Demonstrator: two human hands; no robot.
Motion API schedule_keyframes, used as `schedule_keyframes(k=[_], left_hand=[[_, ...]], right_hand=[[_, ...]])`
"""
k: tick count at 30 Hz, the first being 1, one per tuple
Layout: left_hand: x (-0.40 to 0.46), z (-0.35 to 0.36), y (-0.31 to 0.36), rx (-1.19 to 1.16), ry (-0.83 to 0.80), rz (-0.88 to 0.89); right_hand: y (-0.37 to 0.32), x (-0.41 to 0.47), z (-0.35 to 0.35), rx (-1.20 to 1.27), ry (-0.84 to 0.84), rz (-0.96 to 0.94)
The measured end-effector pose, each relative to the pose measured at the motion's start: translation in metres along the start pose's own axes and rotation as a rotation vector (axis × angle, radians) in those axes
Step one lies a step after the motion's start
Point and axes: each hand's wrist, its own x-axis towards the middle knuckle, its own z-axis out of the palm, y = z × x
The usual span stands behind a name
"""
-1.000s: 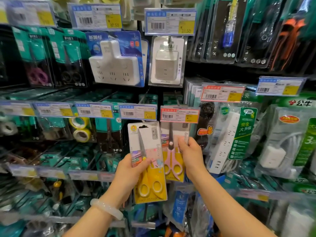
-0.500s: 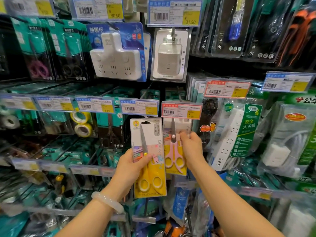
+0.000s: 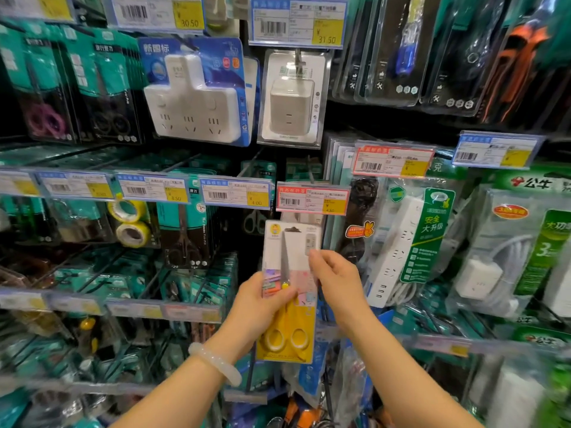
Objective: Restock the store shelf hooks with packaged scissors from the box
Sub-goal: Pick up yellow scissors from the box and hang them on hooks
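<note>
Fingers of the left hand [image 3: 259, 307] curl around the middle of the yellow-handled scissors pack [image 3: 289, 291], thumb across the front of the card. The right hand [image 3: 335, 278] pinches the pack's upper right edge with fingertips [image 3: 313, 254] pressed together on the card. A second ago the pack hung lower and further left, beside a pink-handled pack on the hook that the right hand was steadying. Now the yellow pack has shifted right and up until it covers that pink pack completely, and the right hand has come off the hung stock and onto the new card. The pack's top sits just below the red-bordered price tag [image 3: 312, 199], with the card's hang hole close under the tag's lower edge.

That reads as the threading step: the pack is lined up with the hook behind the tag, but I cannot tell whether the hook tip has entered the hole, since the tag hides it. Judging by the two-handed hold, the pack is not yet hanging by itself. The supply box is out of view. Neighbouring hooks carry teal scissors packs [image 3: 185, 223] and a white power strip [image 3: 401, 245].
</note>
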Motion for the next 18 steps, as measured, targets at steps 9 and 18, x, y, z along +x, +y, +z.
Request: schedule_keyframes(k=[9,18], left_hand=[[0.026,0.025,0.03,-0.011,0.026,0.13],[0.038,0.019,0.036,-0.021,-0.04,0.064]], right_hand=[[-0.034,0.025,-0.014,0.134,0.036,-0.122],[-0.037,0.04,-0.008,0.19,0.093,-0.059]])
